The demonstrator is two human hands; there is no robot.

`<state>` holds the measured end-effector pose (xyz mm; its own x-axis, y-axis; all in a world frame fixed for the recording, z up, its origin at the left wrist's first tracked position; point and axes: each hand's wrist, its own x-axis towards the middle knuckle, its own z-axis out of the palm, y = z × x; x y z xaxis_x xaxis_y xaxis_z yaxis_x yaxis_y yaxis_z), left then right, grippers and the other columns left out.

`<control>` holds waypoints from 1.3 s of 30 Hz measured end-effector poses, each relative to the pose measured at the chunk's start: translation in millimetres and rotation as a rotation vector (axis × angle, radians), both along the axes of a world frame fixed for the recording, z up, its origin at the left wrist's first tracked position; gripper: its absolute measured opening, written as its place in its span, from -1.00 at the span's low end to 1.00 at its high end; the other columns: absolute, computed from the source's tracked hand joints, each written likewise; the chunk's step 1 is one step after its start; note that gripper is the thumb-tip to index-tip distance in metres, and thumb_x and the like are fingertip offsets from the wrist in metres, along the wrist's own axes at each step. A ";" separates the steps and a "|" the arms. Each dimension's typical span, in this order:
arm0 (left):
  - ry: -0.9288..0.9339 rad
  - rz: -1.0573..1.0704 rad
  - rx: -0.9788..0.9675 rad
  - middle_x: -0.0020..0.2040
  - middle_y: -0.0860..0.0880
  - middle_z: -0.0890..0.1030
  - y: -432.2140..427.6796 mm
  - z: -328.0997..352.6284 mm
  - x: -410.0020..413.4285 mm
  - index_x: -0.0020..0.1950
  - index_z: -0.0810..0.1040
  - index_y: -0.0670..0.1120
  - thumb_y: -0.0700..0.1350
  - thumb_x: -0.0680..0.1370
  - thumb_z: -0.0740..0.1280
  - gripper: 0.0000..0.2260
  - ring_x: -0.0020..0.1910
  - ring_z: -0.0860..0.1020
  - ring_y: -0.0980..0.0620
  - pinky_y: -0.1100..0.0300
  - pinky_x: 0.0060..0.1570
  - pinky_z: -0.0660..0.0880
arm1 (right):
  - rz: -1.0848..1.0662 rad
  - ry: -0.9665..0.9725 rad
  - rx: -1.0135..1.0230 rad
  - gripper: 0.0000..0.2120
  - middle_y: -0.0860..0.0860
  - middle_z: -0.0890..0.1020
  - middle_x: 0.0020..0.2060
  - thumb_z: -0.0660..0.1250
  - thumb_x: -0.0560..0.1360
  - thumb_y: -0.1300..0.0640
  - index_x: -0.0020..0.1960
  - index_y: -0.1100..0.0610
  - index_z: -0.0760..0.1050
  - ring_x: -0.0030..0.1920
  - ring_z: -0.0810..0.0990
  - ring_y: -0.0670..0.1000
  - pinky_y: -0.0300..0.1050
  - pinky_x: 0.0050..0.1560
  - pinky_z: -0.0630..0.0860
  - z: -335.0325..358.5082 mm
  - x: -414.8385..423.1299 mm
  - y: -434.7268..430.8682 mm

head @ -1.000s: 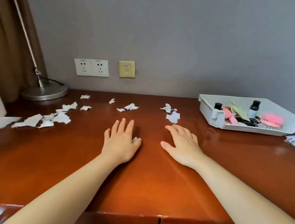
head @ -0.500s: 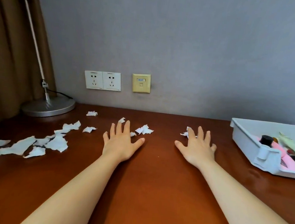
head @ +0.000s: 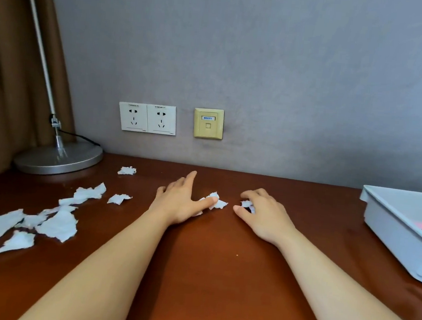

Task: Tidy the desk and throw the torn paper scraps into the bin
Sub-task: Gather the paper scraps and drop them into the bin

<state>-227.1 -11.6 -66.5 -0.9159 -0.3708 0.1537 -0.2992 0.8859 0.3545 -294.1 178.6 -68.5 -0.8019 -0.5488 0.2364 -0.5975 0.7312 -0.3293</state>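
White torn paper scraps lie across the brown desk (head: 209,282). My left hand (head: 179,203) lies flat near the desk's back, its thumb pressing on one crumpled scrap (head: 218,203). Just to the right, my right hand (head: 266,215) has its fingers curled over a small scrap (head: 247,204). A larger cluster of scraps (head: 56,225) sits at the left, and single scraps (head: 127,170) (head: 119,198) lie nearer the wall. No bin is in view.
A lamp with a round metal base (head: 59,158) stands at the back left before a brown curtain (head: 11,71). A white tray (head: 398,227) holding small items occupies the right edge. Wall sockets (head: 147,118) sit above the desk.
Both hands have reached further back on the desk. The left thumb now presses a scrap, and the right fingers have curled over another scrap. The view has shifted left and closer.
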 end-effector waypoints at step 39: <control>0.288 -0.193 0.043 -0.01 0.03 0.44 34.0 0.5 39.1 0.04 0.51 -0.05 -0.05 0.61 0.20 -0.87 -0.06 0.44 0.10 0.27 -0.07 0.33 | 0.067 0.039 -0.184 -0.88 -0.04 0.45 -0.11 0.27 0.55 0.05 -0.15 0.04 0.43 -0.10 0.46 -0.01 -0.18 -0.09 0.33 1.3 22.5 1.5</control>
<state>-188.0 22.4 -65.9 -0.8909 -0.2071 0.4043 -0.0102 0.8989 0.4381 -271.6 180.0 -67.2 -0.7534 -0.5450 0.3678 -0.6575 0.6193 -0.4291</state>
